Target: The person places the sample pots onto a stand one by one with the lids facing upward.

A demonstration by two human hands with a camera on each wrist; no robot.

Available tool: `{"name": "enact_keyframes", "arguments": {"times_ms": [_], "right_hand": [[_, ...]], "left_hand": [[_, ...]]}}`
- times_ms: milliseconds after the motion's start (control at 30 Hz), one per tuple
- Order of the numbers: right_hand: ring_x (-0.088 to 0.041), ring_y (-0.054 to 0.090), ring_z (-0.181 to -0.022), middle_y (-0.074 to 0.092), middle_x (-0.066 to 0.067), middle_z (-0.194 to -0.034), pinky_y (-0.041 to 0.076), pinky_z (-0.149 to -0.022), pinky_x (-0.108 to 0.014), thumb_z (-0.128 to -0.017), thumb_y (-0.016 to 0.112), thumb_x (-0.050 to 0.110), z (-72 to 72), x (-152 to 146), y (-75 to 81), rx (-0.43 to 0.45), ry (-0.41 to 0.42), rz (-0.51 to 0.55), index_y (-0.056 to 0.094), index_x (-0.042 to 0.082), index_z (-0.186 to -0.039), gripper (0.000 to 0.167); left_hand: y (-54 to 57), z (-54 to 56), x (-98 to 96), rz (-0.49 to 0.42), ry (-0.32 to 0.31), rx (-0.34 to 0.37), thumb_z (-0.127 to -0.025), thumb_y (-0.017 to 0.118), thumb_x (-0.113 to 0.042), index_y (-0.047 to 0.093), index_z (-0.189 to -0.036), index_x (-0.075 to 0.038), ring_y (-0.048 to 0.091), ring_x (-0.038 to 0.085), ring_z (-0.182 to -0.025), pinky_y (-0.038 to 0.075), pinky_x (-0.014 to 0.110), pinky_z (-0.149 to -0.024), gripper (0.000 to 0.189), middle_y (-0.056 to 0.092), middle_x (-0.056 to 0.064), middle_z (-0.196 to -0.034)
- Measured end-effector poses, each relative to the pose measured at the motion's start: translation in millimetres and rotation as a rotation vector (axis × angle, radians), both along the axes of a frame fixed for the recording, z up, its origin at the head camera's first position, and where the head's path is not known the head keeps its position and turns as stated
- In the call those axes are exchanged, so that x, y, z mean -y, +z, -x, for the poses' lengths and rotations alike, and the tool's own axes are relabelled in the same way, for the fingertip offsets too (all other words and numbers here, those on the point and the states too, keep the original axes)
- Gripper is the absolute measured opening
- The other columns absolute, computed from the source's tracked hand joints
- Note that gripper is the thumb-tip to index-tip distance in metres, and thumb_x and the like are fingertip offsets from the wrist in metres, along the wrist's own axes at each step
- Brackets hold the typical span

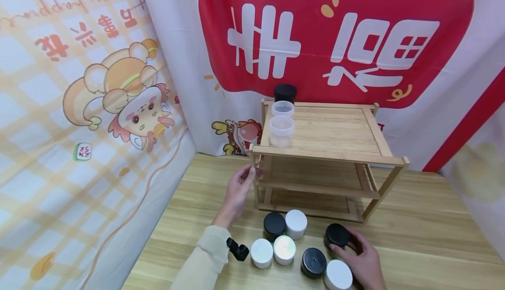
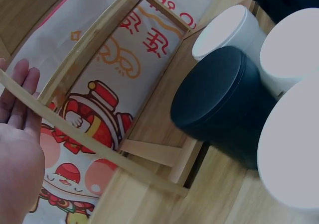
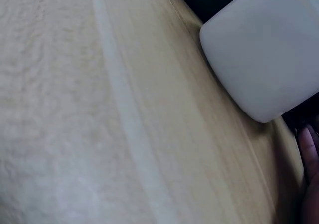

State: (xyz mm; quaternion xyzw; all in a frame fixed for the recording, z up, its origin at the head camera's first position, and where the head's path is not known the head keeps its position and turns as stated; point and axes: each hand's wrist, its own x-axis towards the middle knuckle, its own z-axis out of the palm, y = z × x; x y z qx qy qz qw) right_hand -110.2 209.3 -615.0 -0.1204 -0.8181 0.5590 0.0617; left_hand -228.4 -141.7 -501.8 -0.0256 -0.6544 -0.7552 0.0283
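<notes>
My right hand (image 1: pixel 363 257) grips a black jar (image 1: pixel 336 235) at the right end of the jars on the table, thumb on one side and fingers on the other. In the right wrist view only a bit of the fingers (image 3: pixel 310 154) shows, beside a white jar (image 3: pixel 264 55). My left hand (image 1: pixel 238 189) is at the front left post of a wooden shelf rack (image 1: pixel 315 189). In the left wrist view its fingers (image 2: pixel 31 82) lie nearly straight behind a wooden bar; whether they press on it is unclear.
Black and white jars stand before the rack, among them a black jar (image 1: pixel 274 225), a white jar (image 1: pixel 296 223) and another black jar (image 1: pixel 313 262). On the rack's top left are two clear jars, one a clear jar (image 1: pixel 282 132), and a black jar (image 1: pixel 285 91). Printed curtains (image 1: pixel 189 53) hang behind.
</notes>
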Motion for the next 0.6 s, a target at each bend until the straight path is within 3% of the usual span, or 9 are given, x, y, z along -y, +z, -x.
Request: {"name": "enact_keyframes", "arguments": {"times_ms": [367, 600], "right_hand": [[0.021, 0.057, -0.103, 0.064, -0.019, -0.150, 0.048, -0.089, -0.002, -0.081, 0.098, 0.023, -1.1, 1, -0.8, 0.041, -0.006, -0.003, 0.062, 0.008, -0.147, 0.077], [0.018, 0.059, -0.103, 0.064, -0.017, -0.150, 0.048, -0.089, -0.003, -0.081, 0.098, 0.023, -2.3, 2, -0.1, 0.036, -0.007, 0.007, 0.063, 0.010, -0.148, 0.076]], "left_hand": [[10.9, 0.1, -2.4, 0.036, -0.022, -0.078, -0.110, 0.059, -0.046, 0.059, -0.148, -0.007, 0.067, 0.027, -0.129, 0.043, 0.051, -0.125, 0.055, 0.066, 0.025, -0.139], [10.8, 1.1, -9.2, 0.009, 0.021, -0.080, -0.113, 0.056, -0.040, 0.063, -0.141, -0.008, 0.067, 0.025, -0.124, 0.043, 0.049, -0.124, 0.043, 0.069, 0.017, -0.131]]}}
